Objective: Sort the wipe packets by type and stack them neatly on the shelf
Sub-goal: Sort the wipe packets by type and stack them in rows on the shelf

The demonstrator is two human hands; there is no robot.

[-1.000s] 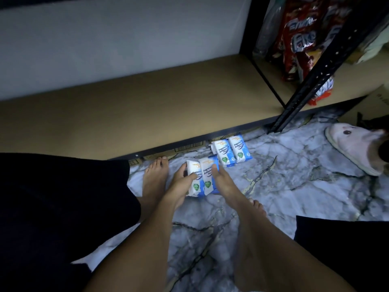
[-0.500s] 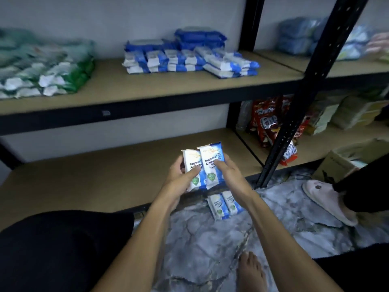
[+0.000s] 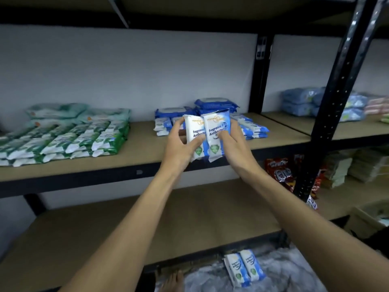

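Observation:
Two blue-and-white wipe packets (image 3: 207,131) stand side by side in front of the middle shelf (image 3: 147,152). My left hand (image 3: 182,150) grips the left packet and my right hand (image 3: 233,144) grips the right one, thumbs on the fronts. Behind them lies a stack of blue packets (image 3: 250,127) on the shelf. A spread of green packets (image 3: 69,140) fills the shelf's left part. Two more blue-and-white packets (image 3: 244,268) lie on the marble floor below.
A black upright post (image 3: 332,114) stands to the right. The lower shelf board (image 3: 147,228) is bare wood. Red snack bags (image 3: 282,171) and pale packs sit in the right bay, with light blue bundles (image 3: 305,102) above. A bare foot (image 3: 172,281) shows at the bottom.
Both hands lifted the two packets from the floor up to the middle shelf's height. The view rose with them from the floor to the shelves.

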